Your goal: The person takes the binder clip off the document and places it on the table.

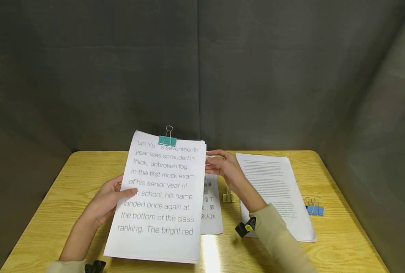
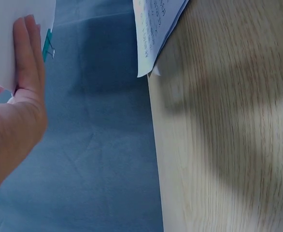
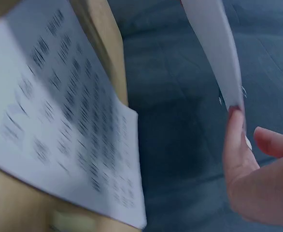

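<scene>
A stack of paper (image 1: 158, 242) with large printed English text is held up, tilted, over the table. A green binder clip (image 1: 167, 141) grips its top edge. My left hand (image 1: 103, 199) holds the stack's left edge, thumb on the front; in the left wrist view its fingers (image 2: 29, 58) lie straight along the back of the sheets. At the upper right edge, my right hand (image 1: 227, 170) touches the stack with extended fingers. The right wrist view shows those fingertips against the paper (image 3: 218, 48) and the thumb (image 3: 273, 141) standing apart from it.
Beneath the raised stack lies paper with large Chinese characters (image 1: 211, 224), partly hidden. A gold binder clip (image 1: 228, 197) sits to its right. Farther right is a stack with small print (image 1: 270, 189), a blue binder clip (image 1: 315, 210) at its edge. A dark curtain (image 1: 199, 76) stands behind the table.
</scene>
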